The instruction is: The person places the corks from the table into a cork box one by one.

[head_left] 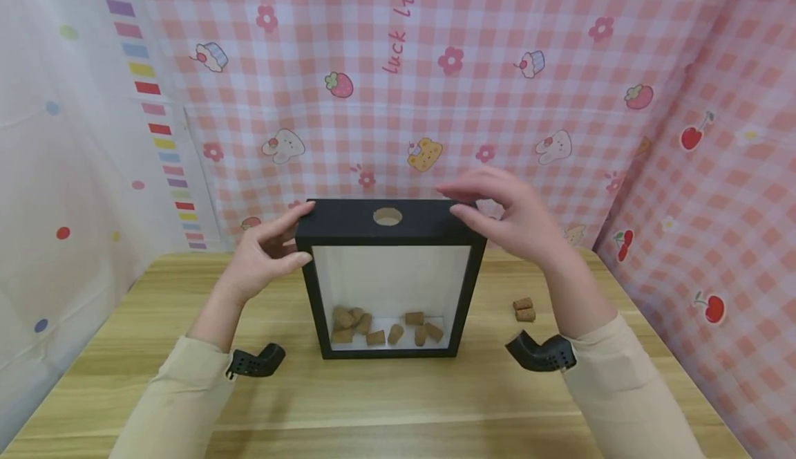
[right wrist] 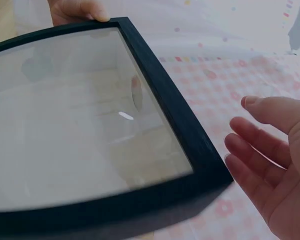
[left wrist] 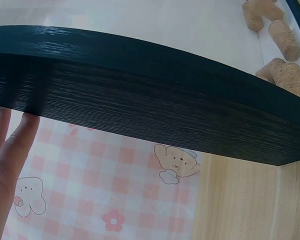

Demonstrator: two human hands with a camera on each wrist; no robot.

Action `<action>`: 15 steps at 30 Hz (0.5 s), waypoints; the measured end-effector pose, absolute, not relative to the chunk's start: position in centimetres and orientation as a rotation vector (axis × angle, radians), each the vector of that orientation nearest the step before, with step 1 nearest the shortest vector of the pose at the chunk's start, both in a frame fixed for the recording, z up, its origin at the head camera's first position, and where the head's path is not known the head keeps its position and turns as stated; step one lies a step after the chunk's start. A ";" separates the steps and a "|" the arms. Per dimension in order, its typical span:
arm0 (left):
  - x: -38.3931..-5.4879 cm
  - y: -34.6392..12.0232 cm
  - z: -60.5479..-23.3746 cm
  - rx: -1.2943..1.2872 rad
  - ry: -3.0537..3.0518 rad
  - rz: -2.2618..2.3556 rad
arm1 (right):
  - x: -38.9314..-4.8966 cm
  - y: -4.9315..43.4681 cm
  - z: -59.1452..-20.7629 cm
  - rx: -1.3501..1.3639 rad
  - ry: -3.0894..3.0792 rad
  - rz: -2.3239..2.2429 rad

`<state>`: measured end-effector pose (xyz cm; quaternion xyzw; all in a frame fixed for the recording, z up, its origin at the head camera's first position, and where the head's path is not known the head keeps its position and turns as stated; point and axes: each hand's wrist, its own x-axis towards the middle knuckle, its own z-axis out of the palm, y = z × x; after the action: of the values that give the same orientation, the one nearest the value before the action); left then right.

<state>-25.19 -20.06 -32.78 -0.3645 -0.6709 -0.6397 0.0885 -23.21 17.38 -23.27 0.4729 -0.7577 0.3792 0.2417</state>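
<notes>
A black shadow box frame with a clear front stands upright on the table, a round hole in its top side. Several corks lie inside along its bottom; some show in the left wrist view, where corks rest behind the front pane. My left hand holds the upper left corner, thumb at the front edge and fingers reaching toward the back. Beside the upper right corner, my right hand hovers with fingers parted and nothing between them; the right wrist view shows a gap between its fingertips and the frame.
Two corks lie together on the wooden table, right of the frame. A pink checked cloth hangs behind the table and along the right side. A white dotted cloth hangs at the left. Each wrist carries a black mount.
</notes>
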 end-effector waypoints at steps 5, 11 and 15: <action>-25.1 -20.1 -32.8 -1.078 -2.003 -1.901 | -22.2 19.6 -24.0 1.263 -2.053 1.063; -25.1 -20.1 -32.8 -1.085 -2.003 -1.901 | -21.3 22.4 -25.7 1.224 -2.051 1.107; -25.1 -20.1 -32.8 -1.084 -2.002 -1.902 | -20.9 24.1 -27.1 1.150 -2.092 1.143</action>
<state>-25.12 -20.09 -32.80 -0.3641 -0.6722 -0.6387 0.0871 -20.86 24.11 -27.14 0.4212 -0.7663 0.4188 0.2448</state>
